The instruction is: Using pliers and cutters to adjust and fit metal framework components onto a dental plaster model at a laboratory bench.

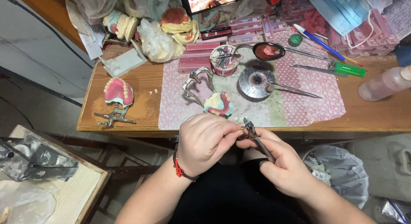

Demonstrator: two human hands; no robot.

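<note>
1. Wood of the workbench point(368, 115) is lying bare at the edges, grainy and brown, stretching across twelve o'clock.
2. Patterned pink mat point(299, 108) is covering the bench's middle, thin and dotted.
3. Left hand point(203, 140) is curling shut at centre, fingertips pressed together on something too small to make out.
4. Right hand point(284, 166) is sitting at four o'clock from it, fingers wrapped tightly around slim metal pliers point(257, 140).
5. Denture model point(219, 105), pink wax and cream plaster, is resting on a metal articulator at twelve o'clock, just beyond the hands.
6. Pliers' tips are meeting the left fingertips.
</note>
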